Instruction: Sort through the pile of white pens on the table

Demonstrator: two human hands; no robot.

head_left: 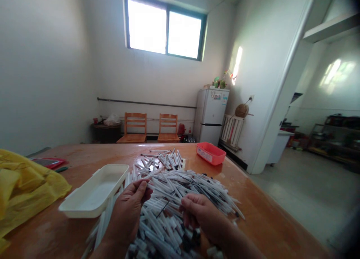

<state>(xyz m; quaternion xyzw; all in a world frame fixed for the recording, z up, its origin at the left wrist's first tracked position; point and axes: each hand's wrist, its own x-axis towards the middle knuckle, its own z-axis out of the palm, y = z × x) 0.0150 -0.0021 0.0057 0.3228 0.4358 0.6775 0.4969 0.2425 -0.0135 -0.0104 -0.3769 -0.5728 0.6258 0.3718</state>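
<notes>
The pale tubes (165, 221) lie in a wide heap on the tabletop (253, 210), beneath and around both hands. At the heap's right side, most long axes run from 10 to 4 o'clock; near the front, many run from 11 to 5. Beside the left forearm, others point between 1 and 7. A thin black rod (162, 209) slants from 7 to 1 o'clock between the hands.

The left hand (132, 199) and right hand (199, 210) are each closed, thumb against fingers; whether either pinches a piece is unclear.

From the heap's middle, the white tray (94, 193) sits at 9 to 10 o'clock, its length running 7 to 1; the red basket (210, 154) is at 1, the yellow bag (25, 187) at 9.
</notes>
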